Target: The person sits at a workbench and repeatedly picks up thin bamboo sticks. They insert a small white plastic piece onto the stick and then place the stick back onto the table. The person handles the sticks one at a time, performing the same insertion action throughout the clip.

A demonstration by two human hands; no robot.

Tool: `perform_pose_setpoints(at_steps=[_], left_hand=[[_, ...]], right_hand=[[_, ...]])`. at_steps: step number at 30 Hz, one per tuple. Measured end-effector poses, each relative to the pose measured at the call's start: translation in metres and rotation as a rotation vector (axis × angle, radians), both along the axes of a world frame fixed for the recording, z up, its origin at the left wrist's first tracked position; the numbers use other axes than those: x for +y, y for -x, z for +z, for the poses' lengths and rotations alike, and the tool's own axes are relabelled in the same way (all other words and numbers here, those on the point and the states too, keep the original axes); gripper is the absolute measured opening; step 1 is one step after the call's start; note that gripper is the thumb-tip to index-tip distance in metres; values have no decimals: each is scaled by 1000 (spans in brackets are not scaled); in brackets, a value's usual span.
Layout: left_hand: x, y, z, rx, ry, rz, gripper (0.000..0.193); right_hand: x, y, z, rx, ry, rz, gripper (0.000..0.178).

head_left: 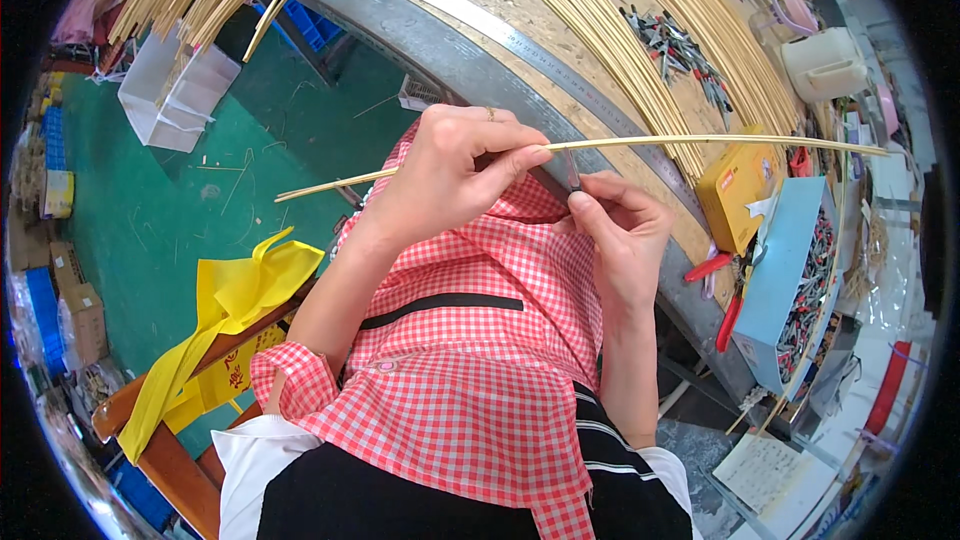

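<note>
In front of my checked apron [450, 340], my left hand [455, 165] pinches a long, thin bamboo strip [700, 139] between thumb and fingers. The strip runs across me from left to right, bending slightly down at its right end. Left of the hand, two thin ends [330, 186] show side by side. My right hand [625, 225] is closed on a small clip-like metal piece [572, 170] with a dark end at the thumb. Its upper tip meets the underside of the strip, just right of my left fingertips. The fingers partly hide the metal piece.
A steel ruler [500, 35] and bundled bamboo strips [590, 40] lie on the workbench, near loose small clips [680, 50]. At right stand a yellow box [735, 195], red-handled pliers [730, 320] and a blue bin [775, 290] of clips. A wooden chair [170, 460] is at left.
</note>
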State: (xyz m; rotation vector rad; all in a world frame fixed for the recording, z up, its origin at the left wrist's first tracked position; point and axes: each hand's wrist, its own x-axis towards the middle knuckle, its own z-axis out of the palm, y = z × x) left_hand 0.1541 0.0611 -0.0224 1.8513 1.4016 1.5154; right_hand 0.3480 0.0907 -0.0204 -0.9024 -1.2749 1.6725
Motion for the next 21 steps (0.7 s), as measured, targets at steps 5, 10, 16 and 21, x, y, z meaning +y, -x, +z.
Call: perform_pose_setpoints(at_steps=[5,10,16,21], left_hand=[[0,1,-1,-62,102,-51,10],[0,4,-2,-59,228,-179,12],[0,1,-6,-112,296,-283,13],[1,-4,3,-54,151,-168,19]], right_hand=[[5,-8,-4,-17,-86,98,23],[17,-11,11,45,-173,-108,24],[24,-18,6,200,-286,-76,12],[10,-7,1,127,-262,-131,9]])
